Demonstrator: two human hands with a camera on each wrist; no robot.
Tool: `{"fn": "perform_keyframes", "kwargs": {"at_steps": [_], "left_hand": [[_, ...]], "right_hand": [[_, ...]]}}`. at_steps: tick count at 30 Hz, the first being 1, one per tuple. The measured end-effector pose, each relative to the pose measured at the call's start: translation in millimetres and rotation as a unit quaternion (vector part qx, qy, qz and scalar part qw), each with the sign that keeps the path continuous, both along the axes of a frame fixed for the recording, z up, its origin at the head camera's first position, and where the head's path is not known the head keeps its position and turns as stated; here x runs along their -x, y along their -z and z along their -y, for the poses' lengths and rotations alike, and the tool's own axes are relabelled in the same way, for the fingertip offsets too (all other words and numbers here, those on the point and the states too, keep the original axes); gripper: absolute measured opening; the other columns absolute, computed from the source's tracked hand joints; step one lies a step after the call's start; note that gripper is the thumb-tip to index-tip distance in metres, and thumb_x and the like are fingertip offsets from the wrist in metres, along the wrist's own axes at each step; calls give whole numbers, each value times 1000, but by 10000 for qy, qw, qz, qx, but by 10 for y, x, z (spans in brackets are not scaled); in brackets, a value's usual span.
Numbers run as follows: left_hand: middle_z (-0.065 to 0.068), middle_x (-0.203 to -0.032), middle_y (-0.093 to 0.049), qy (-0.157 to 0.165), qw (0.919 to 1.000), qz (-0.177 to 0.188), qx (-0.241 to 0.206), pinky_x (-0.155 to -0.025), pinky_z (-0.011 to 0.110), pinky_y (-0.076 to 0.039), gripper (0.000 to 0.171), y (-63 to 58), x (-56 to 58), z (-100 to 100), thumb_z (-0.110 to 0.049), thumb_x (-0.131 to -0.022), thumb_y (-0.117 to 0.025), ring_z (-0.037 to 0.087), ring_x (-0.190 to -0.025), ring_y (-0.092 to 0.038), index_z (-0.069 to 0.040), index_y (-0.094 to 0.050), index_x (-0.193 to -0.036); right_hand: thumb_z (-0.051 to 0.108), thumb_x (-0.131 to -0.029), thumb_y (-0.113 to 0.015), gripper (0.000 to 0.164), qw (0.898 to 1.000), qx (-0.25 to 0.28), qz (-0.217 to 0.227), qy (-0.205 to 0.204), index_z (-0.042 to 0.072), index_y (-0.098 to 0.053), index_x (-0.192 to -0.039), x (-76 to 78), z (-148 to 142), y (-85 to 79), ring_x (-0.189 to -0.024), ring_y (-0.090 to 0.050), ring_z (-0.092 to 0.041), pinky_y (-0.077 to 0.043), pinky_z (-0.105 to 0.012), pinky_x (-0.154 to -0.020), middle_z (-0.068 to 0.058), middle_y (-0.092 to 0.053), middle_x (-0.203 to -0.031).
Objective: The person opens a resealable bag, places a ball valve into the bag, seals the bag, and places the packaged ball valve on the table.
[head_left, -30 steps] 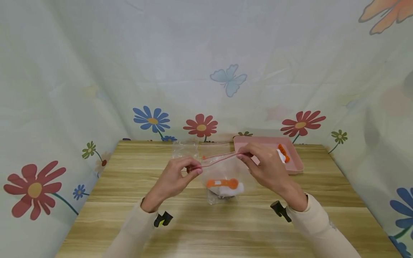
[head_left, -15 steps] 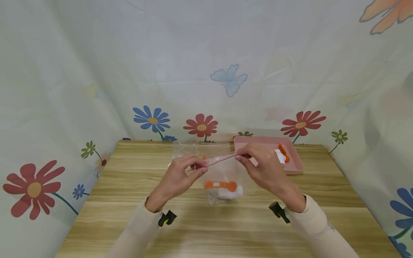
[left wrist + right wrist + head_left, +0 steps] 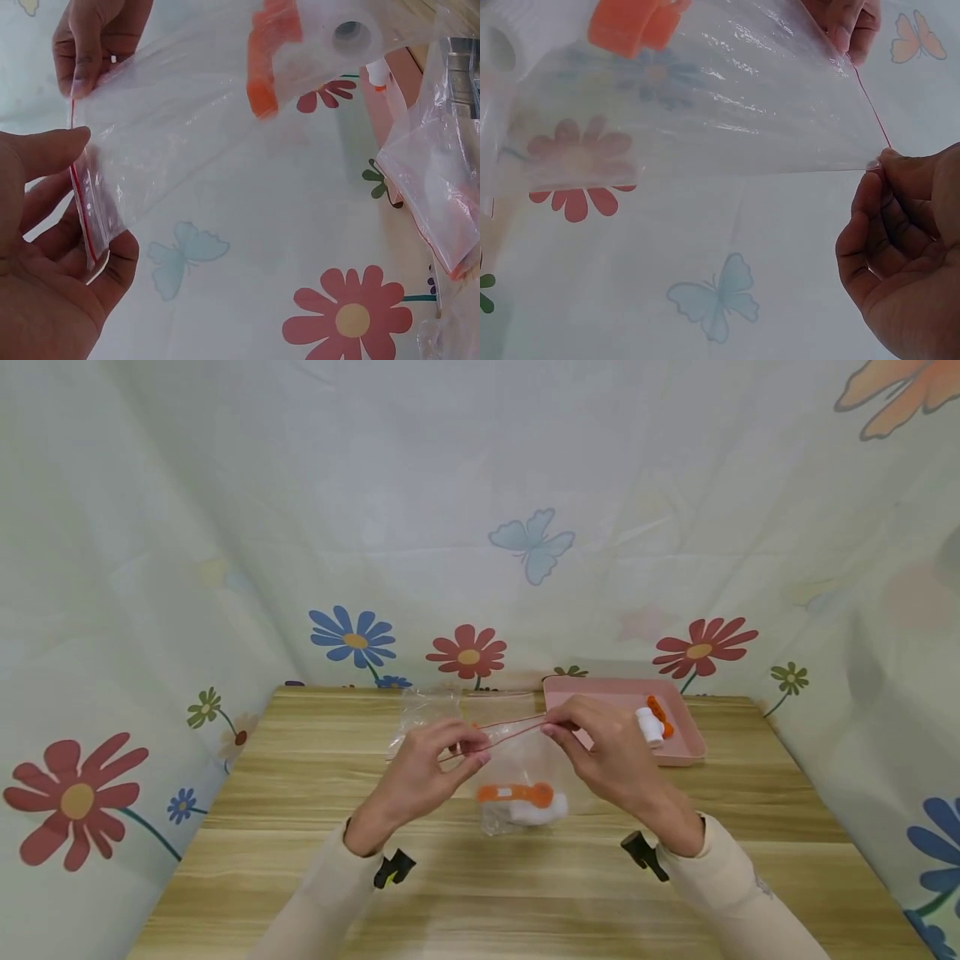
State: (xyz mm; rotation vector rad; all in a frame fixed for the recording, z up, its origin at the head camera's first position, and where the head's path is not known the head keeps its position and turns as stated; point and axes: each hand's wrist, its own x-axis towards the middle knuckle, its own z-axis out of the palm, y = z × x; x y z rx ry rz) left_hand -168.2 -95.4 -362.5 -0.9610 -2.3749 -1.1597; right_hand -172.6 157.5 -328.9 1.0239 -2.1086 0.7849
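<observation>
A clear zip bag (image 3: 517, 760) with a red line along its mouth hangs between my hands above the table. Thumb and fingers of my left hand (image 3: 420, 768) pinch that red-lined edge partway along, also seen in the left wrist view. At the right corner of the mouth, my right hand (image 3: 900, 232) pinches the same edge. Inside the bag lie an orange piece (image 3: 517, 792) with a rounded end and a white tube-shaped piece (image 3: 349, 34) with a round hole. Below its bottom, more clear plastic shows, partly hidden.
Behind my right hand stands a pink tray (image 3: 690, 747) holding a white piece (image 3: 649, 727) and an orange piece (image 3: 660, 716). Other clear bags (image 3: 431, 706) lie at the table's back; one bag (image 3: 442, 172) with a red edge shows in the left wrist view. A flowered curtain surrounds the table.
My left hand has moved rightward along the bag's red-lined edge, closer to my right hand. The right hand has shifted slightly left, still pinching the corner.
</observation>
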Motion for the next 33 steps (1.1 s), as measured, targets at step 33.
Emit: {"fn": "perform_keyframes", "kwargs": {"at_steps": [33], "left_hand": [[1, -91, -68, -45, 9999, -127, 35, -71, 26, -55, 9, -61, 37, -136, -14, -91, -69, 10, -79, -60, -8, -71, -99]], "right_hand": [[36, -98, -53, 35, 9997, 110, -116, -177, 7, -70, -88, 1, 85, 36, -63, -54, -5, -45, -17, -59, 2, -66, -77]]}}
